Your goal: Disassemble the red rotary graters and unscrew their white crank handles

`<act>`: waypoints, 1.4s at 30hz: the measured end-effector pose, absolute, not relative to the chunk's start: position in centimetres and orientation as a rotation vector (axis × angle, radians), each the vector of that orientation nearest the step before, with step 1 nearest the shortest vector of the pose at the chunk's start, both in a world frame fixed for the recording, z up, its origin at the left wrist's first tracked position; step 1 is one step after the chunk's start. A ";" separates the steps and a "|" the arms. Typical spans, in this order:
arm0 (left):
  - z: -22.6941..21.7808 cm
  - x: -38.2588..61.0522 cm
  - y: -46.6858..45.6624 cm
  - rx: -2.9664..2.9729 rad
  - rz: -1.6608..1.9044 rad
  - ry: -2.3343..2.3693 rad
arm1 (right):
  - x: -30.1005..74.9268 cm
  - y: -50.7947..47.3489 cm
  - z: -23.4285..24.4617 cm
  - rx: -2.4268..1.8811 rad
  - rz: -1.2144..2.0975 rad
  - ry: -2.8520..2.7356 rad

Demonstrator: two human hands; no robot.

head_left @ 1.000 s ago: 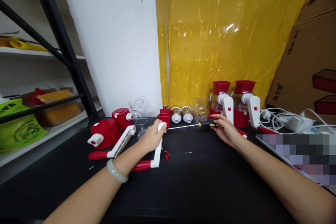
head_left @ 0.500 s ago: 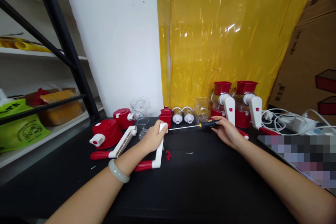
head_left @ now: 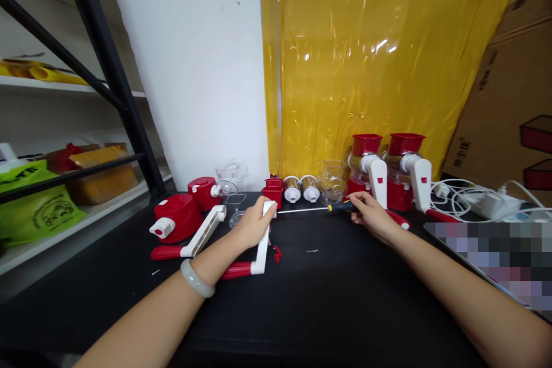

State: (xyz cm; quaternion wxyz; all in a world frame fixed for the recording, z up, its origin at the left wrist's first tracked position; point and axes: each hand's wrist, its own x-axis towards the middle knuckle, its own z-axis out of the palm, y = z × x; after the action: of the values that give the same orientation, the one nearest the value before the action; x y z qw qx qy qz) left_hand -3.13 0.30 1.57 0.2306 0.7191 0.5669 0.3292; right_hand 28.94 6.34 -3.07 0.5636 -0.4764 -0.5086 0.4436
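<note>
My left hand (head_left: 253,222) is closed around the upper end of a white crank handle (head_left: 261,250), whose red grip points left near the black tabletop. Between the fingers of my right hand (head_left: 368,213) is the dark handle of a screwdriver (head_left: 340,207) with a yellow collar. Its metal shaft lies level, with the tip at the hub of the crank handle; whether it sits in a screw I cannot tell. Small red pieces (head_left: 277,253) lie just right of the crank. A second crank handle (head_left: 206,233) rests to the left, beside a red grater base (head_left: 176,218).
Behind my hands stand a red hopper (head_left: 272,191), two drum graters (head_left: 292,190) and clear plastic housings (head_left: 333,184). Two assembled rotary graters (head_left: 405,172) are at the right, near white cables (head_left: 457,201) and a pixelated flat object (head_left: 491,259). A shelf (head_left: 86,207) borders the left.
My right fingers have shifted slightly on the screwdriver handle. The crank handle and the screwdriver tip stay together as before; the view has moved a little.
</note>
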 end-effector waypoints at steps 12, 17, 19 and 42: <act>1.2 -3.4 0.6 2.031 0.936 1.552 | 28.2 5.2 -1.6 -0.934 1.203 -0.945; 1.3 -3.3 0.4 1.994 0.921 1.507 | 28.5 5.7 -2.2 -0.885 1.246 -0.926; 1.4 -3.3 0.4 2.032 0.933 1.516 | 28.5 5.8 -2.4 -0.885 1.248 -0.925; 1.5 -3.2 0.3 1.959 0.899 1.510 | 28.3 6.3 -2.6 -1.000 1.016 -1.057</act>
State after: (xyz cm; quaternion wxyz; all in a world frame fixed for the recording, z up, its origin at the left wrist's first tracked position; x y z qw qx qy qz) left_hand -3.18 0.30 1.49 0.2522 0.7202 0.5553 0.3306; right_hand 28.34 6.34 -2.61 0.6315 -0.4369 -0.4620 0.4437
